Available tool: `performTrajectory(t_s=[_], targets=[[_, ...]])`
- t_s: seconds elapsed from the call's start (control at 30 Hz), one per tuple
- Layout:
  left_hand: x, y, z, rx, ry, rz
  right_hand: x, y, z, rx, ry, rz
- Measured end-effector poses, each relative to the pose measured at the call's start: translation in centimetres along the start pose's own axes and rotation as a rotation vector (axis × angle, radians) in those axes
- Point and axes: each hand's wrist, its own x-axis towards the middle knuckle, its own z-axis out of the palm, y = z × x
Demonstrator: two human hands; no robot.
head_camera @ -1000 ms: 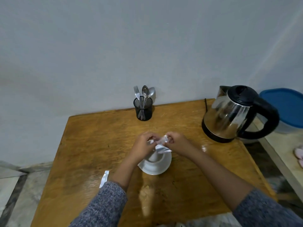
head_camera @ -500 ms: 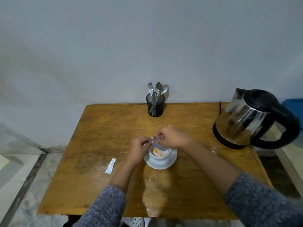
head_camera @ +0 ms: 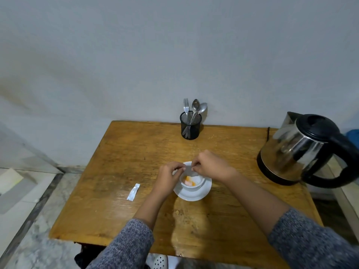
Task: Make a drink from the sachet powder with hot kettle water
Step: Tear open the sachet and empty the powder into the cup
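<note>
Hands meet just above the white cup (head_camera: 192,183), centre of the frame. Left hand (head_camera: 167,176) comes in from lower left, fingers curled, thumb and forefinger pinched together at the cup's near-left rim. Right hand (head_camera: 210,165) comes in from lower right, also pinched, its fingertips almost touching those of the left. Whatever sits between the two pinches is too small and pale to make out against the cup; cannot tell whether either hand actually holds the sachet or is merely closed on nothing.

Cup stands upright on a white saucer (head_camera: 204,193), and inside it lies a heap of orange and pinkish powder (head_camera: 188,181) against the white wall. No liquid visible in it.

A second sachet (head_camera: 133,192), a slim white strip, lies flat on the wooden table (head_camera: 120,152), left of the saucer and well apart from it, angled slightly toward the upper right.

Kettle (head_camera: 303,150) at the right edge of the frame: steel body, black lid closed, black handle facing right, standing on the table's far-right corner and well apart from the cup. A thin dark cord (head_camera: 268,133) shows just left of it at the table's back edge.

Black mesh holder (head_camera: 190,126) at the back edge, upper centre, against the grey wall, carrying a fork (head_camera: 186,105) and two spoons (head_camera: 198,107) upright.

Grey knit sleeves (head_camera: 128,247) cover both forearms at the bottom of the frame.
</note>
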Motion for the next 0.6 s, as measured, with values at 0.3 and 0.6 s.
performTrajectory(t_s=[0.3,0.6], targets=[[-0.06,0.17,0.20,-0.066,0.038,-0.067,-0.12,0.17,-0.51,0.019,-0.031,-0.014],[-0.11,0.81,0.31,0.000,0.060,-0.065,-0.44,-0.06,-0.47,0.060,-0.012,0.016]])
